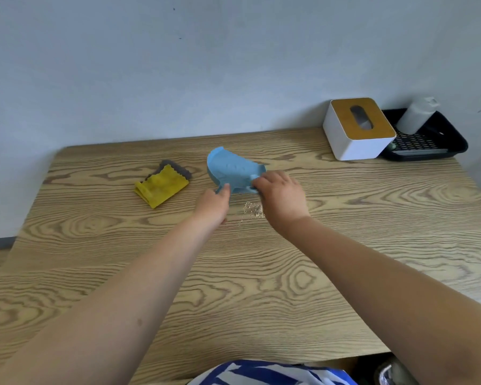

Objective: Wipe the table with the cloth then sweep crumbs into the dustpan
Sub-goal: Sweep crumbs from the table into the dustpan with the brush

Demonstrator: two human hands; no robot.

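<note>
A blue plastic dustpan (233, 168) sits tilted near the middle of the wooden table (95, 245). My right hand (281, 195) grips its right end, at a loop-shaped part. My left hand (214, 204) touches a thin blue handle at the dustpan's lower left edge; whether the fingers close round it is hidden. A small heap of pale crumbs (252, 209) lies just in front of the dustpan, between my two hands. The folded yellow and grey cloth (163, 184) lies flat to the left, apart from both hands.
A white tissue box (356, 134) with a wooden lid stands at the back right. Beside it a black tray (439, 145) holds a white bottle (417, 115). The wall runs along the table's far edge. A striped garment (261, 373) shows at the near edge.
</note>
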